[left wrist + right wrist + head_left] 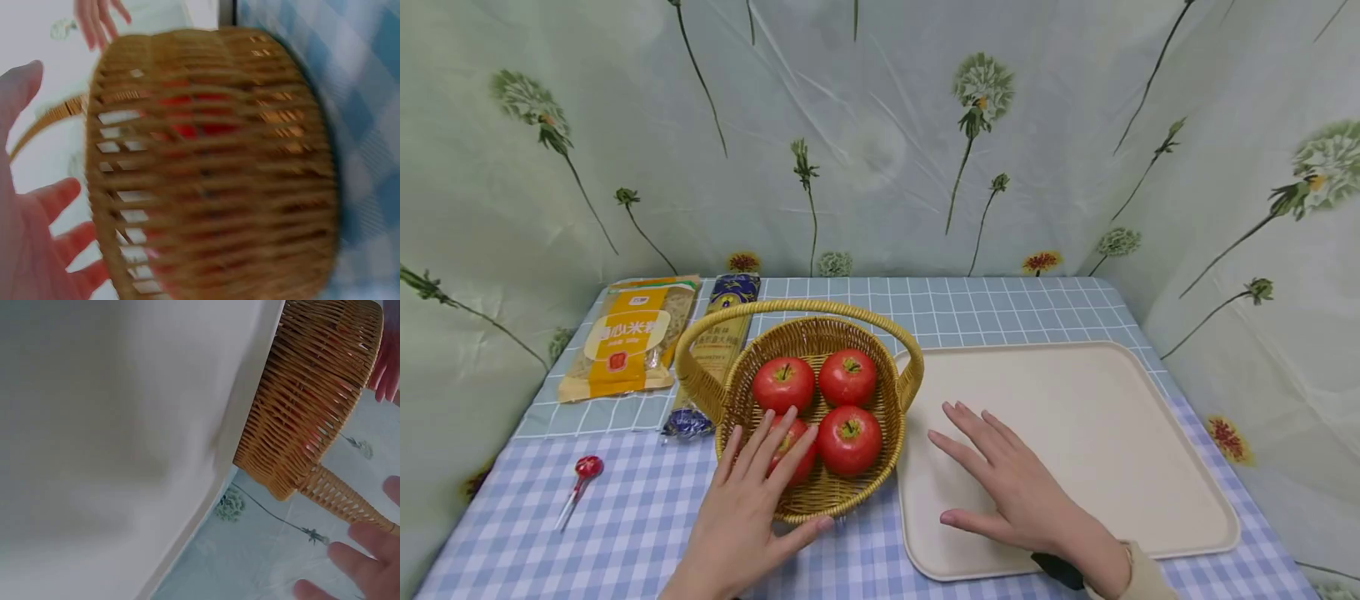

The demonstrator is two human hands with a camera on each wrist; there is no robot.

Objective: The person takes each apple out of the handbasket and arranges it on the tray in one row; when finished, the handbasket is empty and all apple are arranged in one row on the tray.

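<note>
A woven basket (815, 506) with a tall arched handle holds several red apples (850, 440). My left hand (741, 508) is over the basket's near left side, fingers spread and straight, covering part of one apple; the left wrist view has its fingers (59, 197) beside the basket rim, holding nothing. Above the left part of a cream tray (1075, 433) hovers my right hand (1007, 487), its fingers extended and nothing held. The right wrist view shows the basket wall (306, 394) just past the tray edge.
Left of the basket lie a yellow-labelled food packet (628, 337) and a long blue-ended packet (688, 417). A red lollipop (588, 467) is on the checked tablecloth (647, 492). Patterned fabric (880, 150) encloses the back and sides.
</note>
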